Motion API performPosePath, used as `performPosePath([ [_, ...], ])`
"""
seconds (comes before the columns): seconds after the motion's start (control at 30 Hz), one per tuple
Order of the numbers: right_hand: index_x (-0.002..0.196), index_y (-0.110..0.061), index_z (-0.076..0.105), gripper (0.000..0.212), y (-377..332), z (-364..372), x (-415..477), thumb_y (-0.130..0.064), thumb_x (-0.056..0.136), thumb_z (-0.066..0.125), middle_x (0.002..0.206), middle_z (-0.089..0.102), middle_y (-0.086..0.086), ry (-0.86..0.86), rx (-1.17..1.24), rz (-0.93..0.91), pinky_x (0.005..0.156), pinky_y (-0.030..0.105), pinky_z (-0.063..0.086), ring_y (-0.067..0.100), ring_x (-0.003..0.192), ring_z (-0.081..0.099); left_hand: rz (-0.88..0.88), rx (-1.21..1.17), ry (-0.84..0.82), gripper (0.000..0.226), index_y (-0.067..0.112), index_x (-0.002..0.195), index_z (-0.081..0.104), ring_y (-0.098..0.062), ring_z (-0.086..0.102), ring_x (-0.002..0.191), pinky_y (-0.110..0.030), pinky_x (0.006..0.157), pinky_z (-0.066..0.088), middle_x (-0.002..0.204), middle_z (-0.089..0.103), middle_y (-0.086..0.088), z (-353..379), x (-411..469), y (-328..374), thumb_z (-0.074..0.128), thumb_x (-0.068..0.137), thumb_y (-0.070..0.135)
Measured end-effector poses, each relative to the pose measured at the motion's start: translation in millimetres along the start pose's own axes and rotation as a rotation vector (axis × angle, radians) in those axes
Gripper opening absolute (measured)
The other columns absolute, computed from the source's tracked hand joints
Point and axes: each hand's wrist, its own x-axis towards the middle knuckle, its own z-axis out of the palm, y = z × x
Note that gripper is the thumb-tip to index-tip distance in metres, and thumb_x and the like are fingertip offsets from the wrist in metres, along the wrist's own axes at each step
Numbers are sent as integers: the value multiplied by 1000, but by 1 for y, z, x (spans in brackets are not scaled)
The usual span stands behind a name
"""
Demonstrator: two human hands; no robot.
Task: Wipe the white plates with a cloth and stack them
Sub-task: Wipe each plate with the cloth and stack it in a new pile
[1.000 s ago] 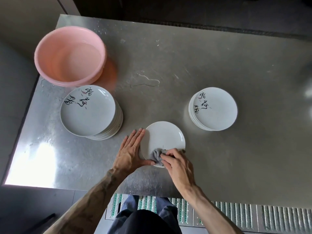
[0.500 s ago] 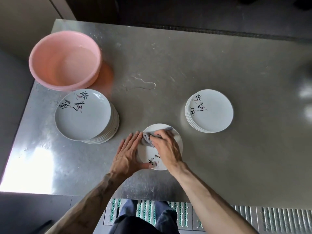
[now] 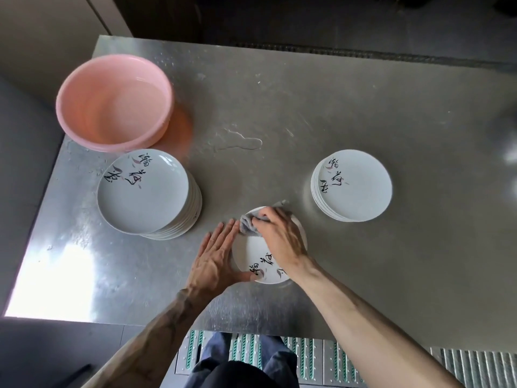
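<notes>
Pink basin point(image 3: 114, 103) far left on metal table point(image 3: 335, 107), tall plate stack point(image 3: 148, 194) just beside it. Left hand point(image 3: 215, 261) flat, fingers straight and together, steadying single plate point(image 3: 251, 253) at table's near edge. Right hand point(image 3: 279, 236) curls round grey cloth point(image 3: 247, 224), pressing it on plate's far rim. Shorter plate stack point(image 3: 352, 186) right.

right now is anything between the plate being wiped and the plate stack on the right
Nothing visible: only bare steel table lies between the plate and the right plate stack. The right hand grips the cloth on it.
</notes>
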Motion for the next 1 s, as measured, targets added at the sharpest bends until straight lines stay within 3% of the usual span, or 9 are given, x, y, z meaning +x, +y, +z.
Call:
performPosePath([
  [0.1, 100, -25, 76, 13, 13, -2, -1, -27, 87, 74, 107, 62, -5, -7, -17, -51, 91, 34, 49, 20, 102, 59, -8, -16, 23, 141, 31, 165, 6, -6, 0, 158, -37, 130, 3, 171, 4, 16, -1, -1, 0, 55, 54, 103],
  [0.3, 88, -27, 74, 16, 25, -20, -74, -16, 79, 83, 95, 63, -4, 90, -78, 221, 74, 35, 54, 22, 85, 58, -6, -5, 24, 140, 35, 164, 2, -4, -2, 157, -36, 129, 3, 171, 2, 19, 0, -2, 1, 57, 55, 102],
  [0.5, 104, -28, 80, 25, -44, -6, -109, -24, 80, 86, 101, 66, -7, 16, 170, 447, 74, 31, 56, 18, 86, 65, 11, 9, 11, 143, 33, 165, 3, -9, -2, 158, -43, 130, 8, 171, 2, 16, 2, -1, -2, 56, 52, 104],
  [0.67, 109, -26, 80, 21, -43, -8, -98, -25, 89, 77, 106, 65, -8, -65, 216, 350, 83, 31, 54, 17, 95, 60, 31, 11, -6, 144, 30, 165, 3, -10, -3, 159, -43, 130, 6, 171, 1, 14, 0, -1, -3, 55, 53, 103],
  [0.83, 98, -22, 80, 23, 7, -23, -97, -13, 77, 85, 105, 66, -6, 75, 23, 320, 80, 32, 53, 22, 94, 58, 35, 5, 12, 141, 30, 165, 4, -9, -2, 158, -40, 130, 4, 171, 2, 15, -2, -3, 0, 61, 56, 99],
  [1.0, 104, -13, 78, 22, 11, -19, -81, -2, 85, 75, 114, 65, -1, 217, 153, 427, 89, 21, 45, 25, 102, 60, 67, 122, 16, 140, 21, 166, 0, -16, -5, 159, -43, 129, 2, 173, -5, 3, -2, -7, 4, 52, 63, 100],
])
